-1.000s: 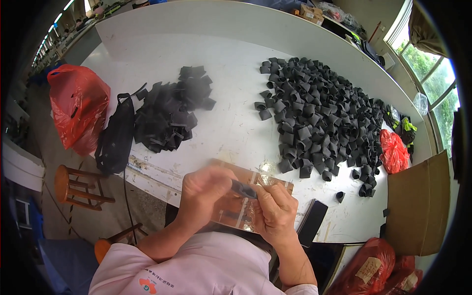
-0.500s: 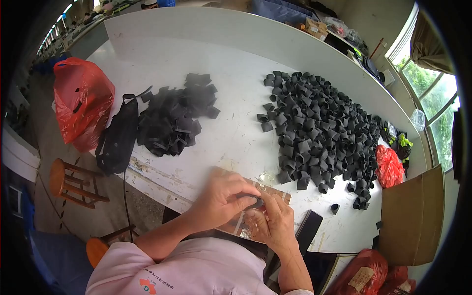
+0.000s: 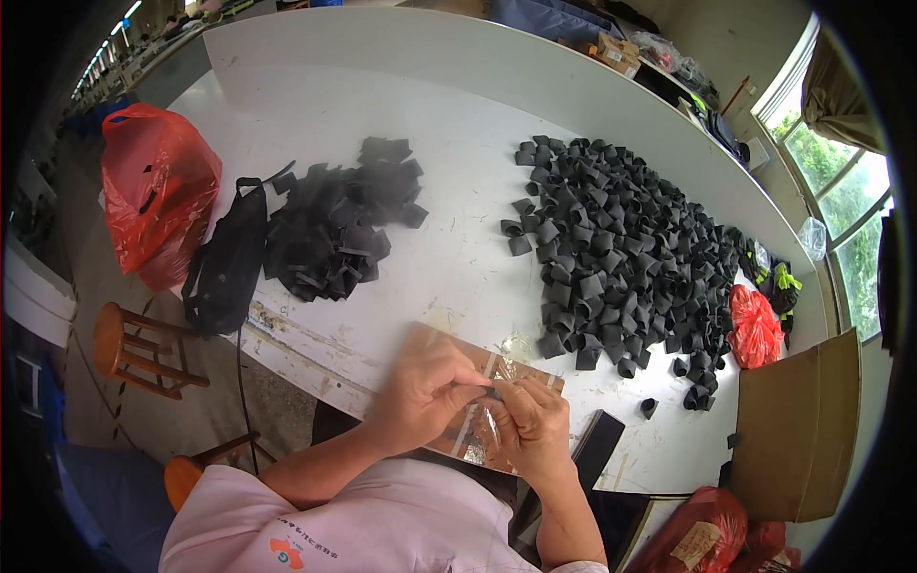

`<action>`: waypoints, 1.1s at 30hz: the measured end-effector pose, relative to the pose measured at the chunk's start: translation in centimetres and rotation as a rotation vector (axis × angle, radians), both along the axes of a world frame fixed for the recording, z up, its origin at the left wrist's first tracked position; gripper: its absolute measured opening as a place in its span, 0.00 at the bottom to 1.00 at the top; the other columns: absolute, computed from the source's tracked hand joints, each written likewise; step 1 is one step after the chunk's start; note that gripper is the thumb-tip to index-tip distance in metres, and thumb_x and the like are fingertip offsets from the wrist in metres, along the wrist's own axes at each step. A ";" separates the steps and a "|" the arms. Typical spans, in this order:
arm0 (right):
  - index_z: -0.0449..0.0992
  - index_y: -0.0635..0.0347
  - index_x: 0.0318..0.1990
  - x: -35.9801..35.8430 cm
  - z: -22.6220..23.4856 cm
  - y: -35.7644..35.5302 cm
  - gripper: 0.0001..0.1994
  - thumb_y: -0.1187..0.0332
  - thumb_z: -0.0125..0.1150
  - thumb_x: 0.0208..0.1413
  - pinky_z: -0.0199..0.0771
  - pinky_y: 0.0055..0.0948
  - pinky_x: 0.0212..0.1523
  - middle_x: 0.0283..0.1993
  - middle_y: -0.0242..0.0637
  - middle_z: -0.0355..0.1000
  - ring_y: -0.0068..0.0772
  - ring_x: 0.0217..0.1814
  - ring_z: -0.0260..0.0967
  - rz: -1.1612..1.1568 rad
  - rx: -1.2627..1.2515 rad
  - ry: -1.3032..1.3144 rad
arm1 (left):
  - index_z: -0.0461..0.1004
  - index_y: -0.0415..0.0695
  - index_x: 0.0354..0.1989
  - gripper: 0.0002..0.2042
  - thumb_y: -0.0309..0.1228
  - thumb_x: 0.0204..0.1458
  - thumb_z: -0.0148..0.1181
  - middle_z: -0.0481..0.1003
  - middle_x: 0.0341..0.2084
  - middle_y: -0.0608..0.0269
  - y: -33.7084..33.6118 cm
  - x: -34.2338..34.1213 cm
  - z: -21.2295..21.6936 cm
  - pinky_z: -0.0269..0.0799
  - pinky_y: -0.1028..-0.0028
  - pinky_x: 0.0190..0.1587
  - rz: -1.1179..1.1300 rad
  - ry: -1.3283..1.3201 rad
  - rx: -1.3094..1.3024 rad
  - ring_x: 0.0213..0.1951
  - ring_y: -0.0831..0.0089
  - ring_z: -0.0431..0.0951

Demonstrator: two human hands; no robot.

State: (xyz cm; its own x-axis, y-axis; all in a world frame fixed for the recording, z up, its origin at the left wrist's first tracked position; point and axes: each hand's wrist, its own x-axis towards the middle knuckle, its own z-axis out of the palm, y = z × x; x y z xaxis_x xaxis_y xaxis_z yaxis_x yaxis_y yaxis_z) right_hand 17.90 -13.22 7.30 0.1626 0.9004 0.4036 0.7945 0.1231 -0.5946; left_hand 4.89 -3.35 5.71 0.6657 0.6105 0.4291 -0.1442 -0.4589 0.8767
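My left hand (image 3: 428, 390) and my right hand (image 3: 531, 420) meet fingertip to fingertip over a brown board (image 3: 478, 357) at the table's near edge. Both pinch a small dark piece (image 3: 494, 392) between them, mostly covered by the fingers. Clear shiny tape strips lie across the board, partly under my hands. Beyond my left hand sits a heap of flat black pieces (image 3: 334, 229). To the right spreads a much larger heap of black pieces curled into loops (image 3: 611, 253), with one single loop (image 3: 650, 408) lying apart near my right hand.
A red plastic bag (image 3: 158, 196) and a black bag (image 3: 229, 258) stand at the table's left edge. A dark block (image 3: 600, 447) lies right of my right hand. Further right are a small red bag (image 3: 755, 327) and a cardboard sheet (image 3: 798, 430). Wooden stools (image 3: 143, 351) stand lower left.
The fingers have closed further over the dark piece, so less of it shows. My right fingers have shifted slightly left and down. The heaps look the same.
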 end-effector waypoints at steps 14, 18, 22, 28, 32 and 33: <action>0.73 0.65 0.31 -0.5 -2.7 -0.6 0.07 0.76 0.58 0.40 0.59 0.30 0.17 0.14 0.39 0.62 0.37 0.15 0.61 -0.065 0.025 0.123 | 0.74 0.41 0.30 0.04 0.21 0.44 0.58 0.69 0.23 0.64 -0.6 -0.1 -0.2 0.62 0.76 0.27 0.026 -0.092 -0.028 0.25 0.74 0.68; 0.73 0.69 0.33 0.4 -0.7 -0.3 0.09 0.71 0.57 0.48 0.59 0.25 0.17 0.12 0.36 0.64 0.26 0.12 0.60 0.011 -0.083 0.302 | 0.72 0.41 0.34 0.07 0.23 0.45 0.58 0.69 0.27 0.61 0.1 -1.2 -2.1 0.64 0.76 0.32 0.130 -0.048 -0.004 0.29 0.70 0.69; 0.72 0.72 0.38 3.0 -0.1 0.9 0.21 0.57 0.48 0.57 0.53 0.15 0.17 0.12 0.30 0.61 0.15 0.13 0.55 -0.223 0.131 0.942 | 0.67 0.36 0.39 0.15 0.24 0.41 0.59 0.67 0.34 0.53 3.9 -3.5 -7.6 0.64 0.68 0.39 0.686 0.276 0.216 0.37 0.60 0.68; 0.73 0.67 0.27 3.4 -9.0 -0.1 0.19 0.57 0.48 0.57 0.44 0.16 0.12 0.12 0.25 0.57 0.13 0.12 0.50 -0.545 -0.063 0.709 | 0.58 0.31 0.48 0.28 0.26 0.37 0.62 0.61 0.46 0.46 10.8 -6.7 -11.9 0.57 0.59 0.49 0.983 0.819 0.485 0.49 0.53 0.59; 0.72 0.71 0.34 0.4 -11.4 -0.5 0.15 0.64 0.49 0.56 0.59 0.24 0.19 0.17 0.36 0.65 0.25 0.17 0.61 -0.563 -0.166 0.380 | 0.59 0.29 0.48 0.27 0.28 0.39 0.60 0.61 0.48 0.44 12.8 -7.5 -13.6 0.57 0.60 0.50 0.920 1.025 0.469 0.50 0.54 0.60; 0.71 0.72 0.38 0.0 -11.4 -0.4 0.14 0.67 0.50 0.55 0.63 0.29 0.23 0.19 0.40 0.67 0.31 0.20 0.65 -0.562 -0.200 0.250 | 0.60 0.29 0.48 0.25 0.28 0.40 0.58 0.62 0.47 0.44 13.3 -7.7 -14.5 0.58 0.61 0.50 0.908 1.081 0.488 0.50 0.54 0.61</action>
State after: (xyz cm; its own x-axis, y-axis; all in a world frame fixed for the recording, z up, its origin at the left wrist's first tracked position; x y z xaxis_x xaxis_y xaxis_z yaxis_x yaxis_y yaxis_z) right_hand 17.90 -13.60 -4.07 0.6981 0.7049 0.1257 0.5405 -0.4038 -0.7381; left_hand -2.80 9.91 -8.79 0.2682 0.9255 0.2676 0.9460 -0.3055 0.1086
